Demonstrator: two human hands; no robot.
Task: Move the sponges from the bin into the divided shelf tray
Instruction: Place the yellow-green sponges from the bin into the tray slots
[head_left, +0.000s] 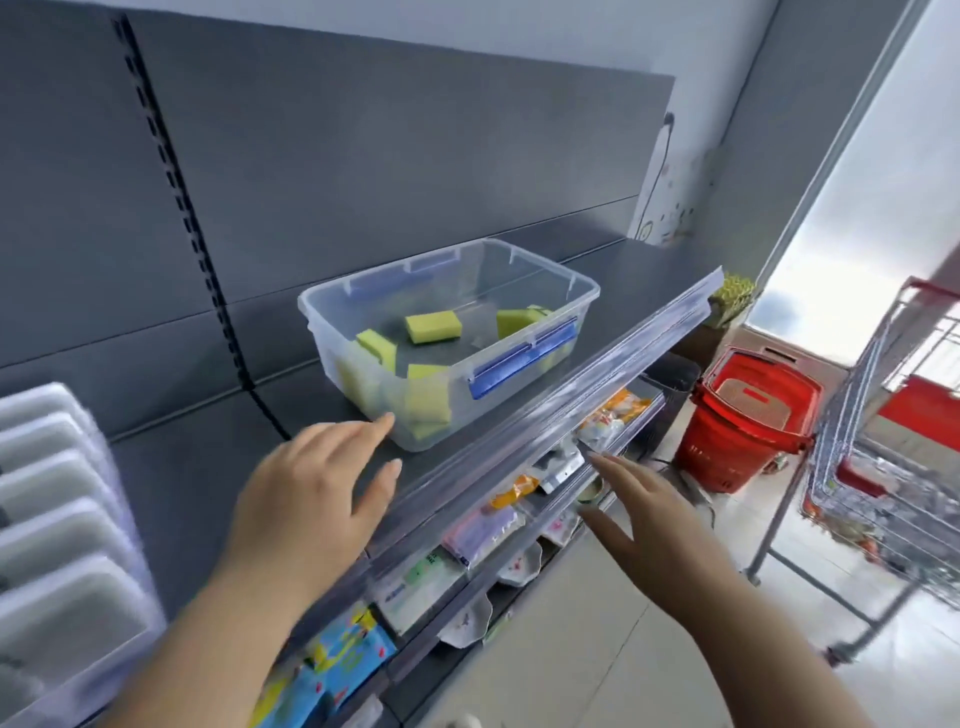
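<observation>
A clear plastic bin (519, 270) with blue latches stands on the grey top shelf. Several yellow-green sponges lie inside it, one (433, 327) flat in the middle, others leaning at the near corner (427, 400) and the right side. The clear divided shelf tray (67, 519) sits at the far left of the same shelf, its slots holding nothing. My left hand (317, 493) hovers over the shelf with straight fingers, fingertips just short of the bin's near corner. My right hand (654, 525) is spread open in front of the lower shelves, holding nothing.
A clear price rail (571, 395) edges the shelf front. Packaged goods and plates fill the lower shelves (467, 535). On the floor to the right are a red shopping basket (748, 415) and a metal trolley (883, 467).
</observation>
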